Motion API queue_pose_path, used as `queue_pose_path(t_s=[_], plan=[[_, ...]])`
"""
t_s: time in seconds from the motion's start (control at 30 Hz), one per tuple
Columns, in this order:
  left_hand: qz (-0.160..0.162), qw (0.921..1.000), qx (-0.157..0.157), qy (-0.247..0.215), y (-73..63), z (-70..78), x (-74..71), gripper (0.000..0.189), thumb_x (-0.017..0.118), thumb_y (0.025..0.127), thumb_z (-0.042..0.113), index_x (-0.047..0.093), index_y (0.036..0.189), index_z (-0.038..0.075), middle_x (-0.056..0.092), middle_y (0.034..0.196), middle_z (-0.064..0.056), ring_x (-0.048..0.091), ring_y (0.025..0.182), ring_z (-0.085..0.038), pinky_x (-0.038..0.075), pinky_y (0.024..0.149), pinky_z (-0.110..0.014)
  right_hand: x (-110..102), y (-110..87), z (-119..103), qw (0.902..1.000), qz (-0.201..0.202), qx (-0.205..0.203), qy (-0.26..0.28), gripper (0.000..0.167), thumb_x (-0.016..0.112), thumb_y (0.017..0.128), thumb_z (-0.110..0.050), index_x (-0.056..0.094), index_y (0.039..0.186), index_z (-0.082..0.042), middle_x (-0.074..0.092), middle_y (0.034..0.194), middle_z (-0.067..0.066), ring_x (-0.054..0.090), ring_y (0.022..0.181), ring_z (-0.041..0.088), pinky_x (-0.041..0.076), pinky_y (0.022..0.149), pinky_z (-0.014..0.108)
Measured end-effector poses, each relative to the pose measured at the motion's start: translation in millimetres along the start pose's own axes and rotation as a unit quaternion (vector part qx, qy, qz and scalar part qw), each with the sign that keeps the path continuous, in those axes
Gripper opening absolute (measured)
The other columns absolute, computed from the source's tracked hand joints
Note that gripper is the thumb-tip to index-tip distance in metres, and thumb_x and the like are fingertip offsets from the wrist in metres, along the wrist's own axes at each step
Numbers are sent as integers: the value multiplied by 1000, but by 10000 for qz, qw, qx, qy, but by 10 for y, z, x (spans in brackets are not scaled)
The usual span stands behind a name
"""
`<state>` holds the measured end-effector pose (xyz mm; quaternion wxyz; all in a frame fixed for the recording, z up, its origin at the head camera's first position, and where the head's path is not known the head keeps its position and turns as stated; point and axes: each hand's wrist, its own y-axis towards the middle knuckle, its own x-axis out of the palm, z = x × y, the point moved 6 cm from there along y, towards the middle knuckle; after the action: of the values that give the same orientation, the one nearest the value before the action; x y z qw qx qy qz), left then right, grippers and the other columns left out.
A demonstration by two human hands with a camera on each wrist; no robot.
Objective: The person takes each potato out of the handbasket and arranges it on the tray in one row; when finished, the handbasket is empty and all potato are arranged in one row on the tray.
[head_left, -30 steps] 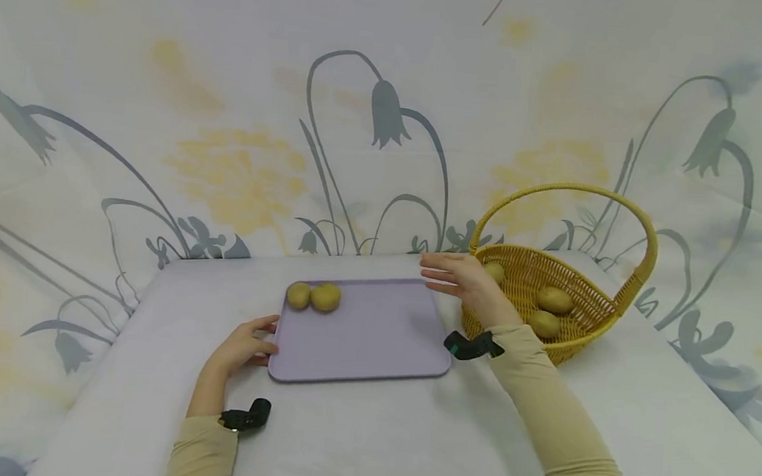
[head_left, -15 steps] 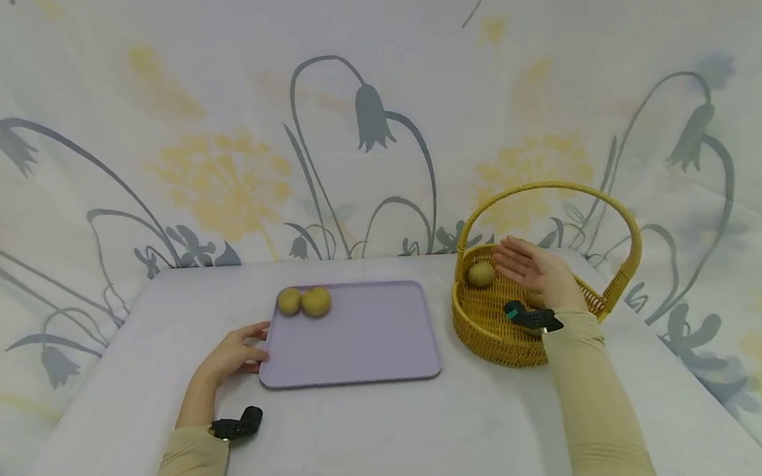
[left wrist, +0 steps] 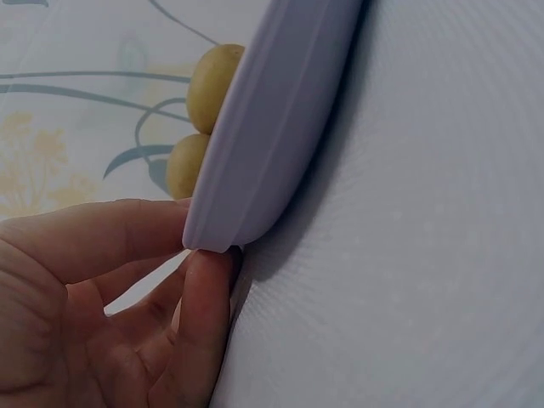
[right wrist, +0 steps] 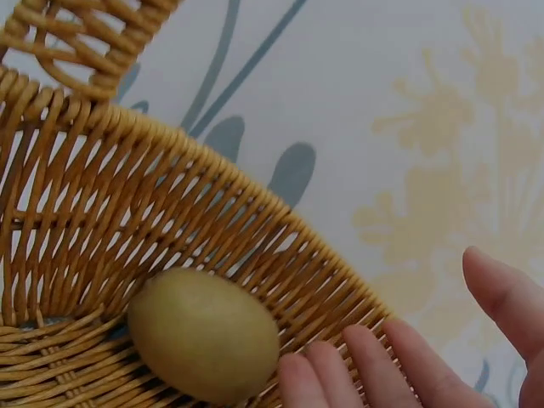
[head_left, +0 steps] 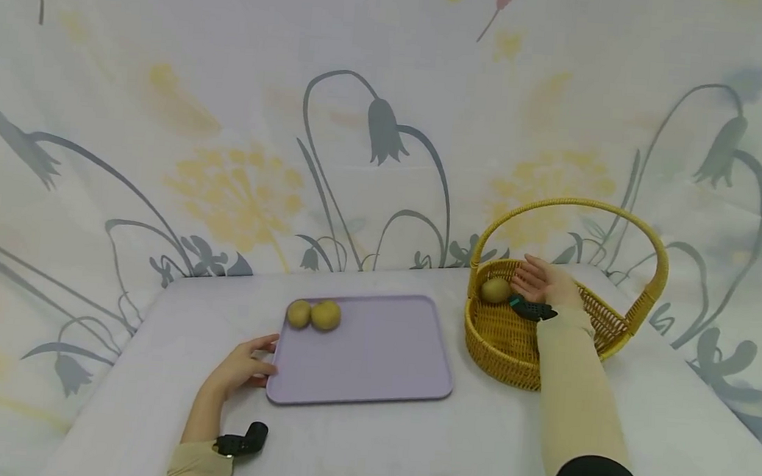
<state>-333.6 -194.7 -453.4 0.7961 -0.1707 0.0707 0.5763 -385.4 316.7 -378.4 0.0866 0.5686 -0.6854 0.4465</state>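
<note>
In the head view my left hand is at the left edge of the lilac tray. The left wrist view shows its thumb and fingers pinching the tray rim from both sides. Two yellow-brown potatoes lie side by side in the tray's far left corner. My right hand reaches into the yellow wicker basket, fingers extended and holding nothing. Close by its fingertips lies another potato, against the basket's woven wall. The hand and forearm cover part of the basket's inside.
A tall arched handle spans the basket, over the right hand. White cloth covers the table under tray and basket. Behind stands a flower-printed backdrop.
My right hand has moved right, from between tray and basket to inside the basket, its fingers lower now. Potatoes on the basket's right side became hidden behind the arm. The left hand stays at the tray.
</note>
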Motion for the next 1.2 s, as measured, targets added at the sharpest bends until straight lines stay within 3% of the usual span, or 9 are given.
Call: queue_pose_path(t_s=[0.17, 0.37, 0.53, 0.6, 0.67, 0.73, 0.8, 1.0, 1.2], plan=[[75, 9999, -64, -19, 6, 3, -1, 69, 61, 76, -7, 32, 139, -8, 37, 130, -28, 53, 78, -15, 53, 63, -26, -63, -25, 71, 9936, 166, -436, -1029, 57, 42, 97, -21, 14, 147, -25, 4, 154, -6, 8, 140, 13, 17, 112, 28], [106, 9999, -97, 38, 13, -2, -8, 68, 61, 76, -6, 33, 138, -7, 37, 130, -28, 53, 77, -15, 53, 63, -27, -124, -7, 176, 9928, 280, -482, -1063, 38, 40, 97, -13, 43, 133, -25, 7, 154, -1, 11, 140, 15, 20, 111, 28], [88, 9999, -64, 40, 11, 5, -7, 68, 61, 76, -6, 33, 138, -7, 37, 130, -28, 54, 78, -15, 53, 63, -27, -74, -87, 234, 9898, 91, -589, -1296, 43, 37, 98, -10, 34, 140, -17, 14, 152, 6, 18, 138, 19, 20, 111, 29], [47, 10000, -41, 34, 11, 11, -6, 69, 61, 77, -6, 32, 139, -8, 37, 130, -29, 54, 78, -14, 52, 63, -27, -56, -138, 252, 9876, 15, -651, -1426, 34, 37, 98, -8, 49, 130, -15, 38, 141, 15, 37, 128, 22, 26, 109, 29], [53, 10000, -42, 37, 13, 11, -8, 69, 62, 76, -6, 32, 139, -8, 37, 130, -29, 54, 78, -14, 52, 63, -27, -46, -179, 269, 9855, 7, -705, -1540, 29, 39, 97, -5, 66, 105, -13, 60, 114, 15, 56, 106, 20, 38, 101, 28], [35, 10000, -34, 53, 12, 11, -7, 69, 62, 77, -5, 32, 139, -8, 37, 130, -29, 53, 77, -14, 52, 63, -27, -39, -200, 278, 9834, 22, -733, -1658, 34, 42, 96, -3, 69, 76, -12, 66, 83, 4, 62, 81, 14, 47, 89, 26], [34, 10000, -30, 60, 12, 8, -7, 69, 62, 76, -5, 32, 138, -8, 37, 130, -29, 53, 77, -14, 53, 63, -27, -28, -191, 287, 9808, 4, -703, -1821, 40, 43, 95, -2, 68, 66, -12, 64, 70, 1, 62, 70, 13, 51, 80, 26], [109, 9999, -89, 96, 18, -9, -15, 68, 62, 76, -5, 34, 138, -7, 39, 129, -27, 52, 75, -13, 52, 62, -25, -93, -9, 283, 9756, -13, -443, -2152, 36, 48, 94, -4, 71, 68, -14, 67, 75, 0, 63, 81, 14, 50, 85, 27], [107, 9999, -81, 68, 24, -26, -18, 68, 62, 76, -5, 34, 138, -7, 38, 130, -28, 52, 75, -13, 52, 62, -26, -200, 205, 252, 9477, 30, -468, -3158, 25, 57, 91, -13, 72, 73, -22, 69, 79, -6, 60, 89, 14, 51, 76, 24]])
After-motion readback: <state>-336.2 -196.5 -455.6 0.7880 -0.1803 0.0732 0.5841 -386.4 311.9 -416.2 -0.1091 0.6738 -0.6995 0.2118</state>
